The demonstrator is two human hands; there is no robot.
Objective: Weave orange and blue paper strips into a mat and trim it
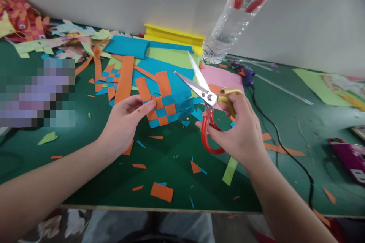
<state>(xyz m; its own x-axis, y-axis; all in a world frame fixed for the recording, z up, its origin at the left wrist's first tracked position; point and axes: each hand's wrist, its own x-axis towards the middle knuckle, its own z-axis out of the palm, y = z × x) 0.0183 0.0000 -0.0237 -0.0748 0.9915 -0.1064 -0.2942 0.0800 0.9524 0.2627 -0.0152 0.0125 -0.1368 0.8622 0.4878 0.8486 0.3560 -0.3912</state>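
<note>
Left hand [124,121], thumb on top: pinching 1 orange-and-blue paper weave [170,109]. Right hand [241,129], fingers curled: gripping scissors [210,99], 2 blades [197,73] parted beyond it.

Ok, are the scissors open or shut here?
The scissors are open: their blades spread in a V, and the red handle and yellow handle stand apart in the right hand.

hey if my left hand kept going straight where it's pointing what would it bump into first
Past the woven paper it holds, your left hand would probably meet the open scissors, though depth is unclear.
</note>
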